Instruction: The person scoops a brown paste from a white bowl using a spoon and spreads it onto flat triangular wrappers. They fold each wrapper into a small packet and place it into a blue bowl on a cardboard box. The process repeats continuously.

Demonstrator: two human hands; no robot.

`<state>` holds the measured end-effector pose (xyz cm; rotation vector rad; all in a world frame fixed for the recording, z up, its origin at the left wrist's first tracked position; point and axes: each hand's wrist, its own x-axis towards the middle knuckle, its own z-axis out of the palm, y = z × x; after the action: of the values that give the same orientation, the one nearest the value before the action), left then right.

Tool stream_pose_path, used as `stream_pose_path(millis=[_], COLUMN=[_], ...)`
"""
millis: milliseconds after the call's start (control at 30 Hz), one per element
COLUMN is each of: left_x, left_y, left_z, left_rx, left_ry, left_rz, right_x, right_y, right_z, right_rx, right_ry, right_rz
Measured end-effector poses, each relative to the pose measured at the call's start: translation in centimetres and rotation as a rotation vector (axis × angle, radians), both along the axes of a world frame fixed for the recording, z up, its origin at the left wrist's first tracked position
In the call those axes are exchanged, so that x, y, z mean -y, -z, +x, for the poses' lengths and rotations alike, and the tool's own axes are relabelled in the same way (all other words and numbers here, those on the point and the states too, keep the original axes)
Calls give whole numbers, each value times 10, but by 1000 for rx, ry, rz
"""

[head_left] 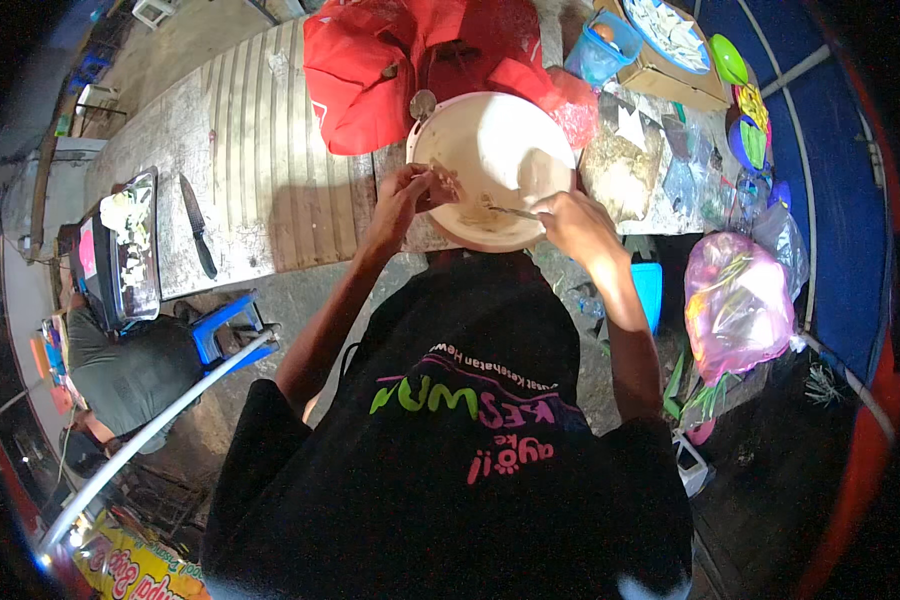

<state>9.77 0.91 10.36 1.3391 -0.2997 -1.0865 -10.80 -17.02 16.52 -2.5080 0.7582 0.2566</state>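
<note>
A large white round basin (550,130) stands at the table's near edge, with brownish residue on its inner wall and bottom. Over its left side, my left hand (402,205) is closed on a small pinkish, partly see-through piece (446,186), perhaps a plastic bag; its exact kind is unclear. From the right, my right hand (573,226) grips a thin metal utensil (513,212), its tip pointing left into the basin. My fingers hide its handle, and the tip is too small to tell its kind. The two hands are apart.
Red bags (360,75) lie behind the basin. A knife (198,228) and a tray of pale food (135,240) are at the left. A blue container (600,55) stands back right. A filled pink plastic bag (735,310) sits lower right. A person (135,370) is at the left.
</note>
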Motion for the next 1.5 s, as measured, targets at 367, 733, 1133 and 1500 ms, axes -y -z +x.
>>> stream_pose_path(millis=[367,733,1133,1500], left_x=[7,14,16,27], left_y=[59,50,38,-7], left_z=[-22,-37,-6,5], left_rx=[482,510,11,-213], left_ry=[-248,-343,-398,-107], left_rz=[-40,-100,-151,-187], right_x=[12,-4,34,28], right_y=[2,19,12,-11], right_z=[18,16,-23,-46], right_rx=[-108,-235,10,383], right_ry=[-144,199,291,338], right_rz=[120,580,1131,1031])
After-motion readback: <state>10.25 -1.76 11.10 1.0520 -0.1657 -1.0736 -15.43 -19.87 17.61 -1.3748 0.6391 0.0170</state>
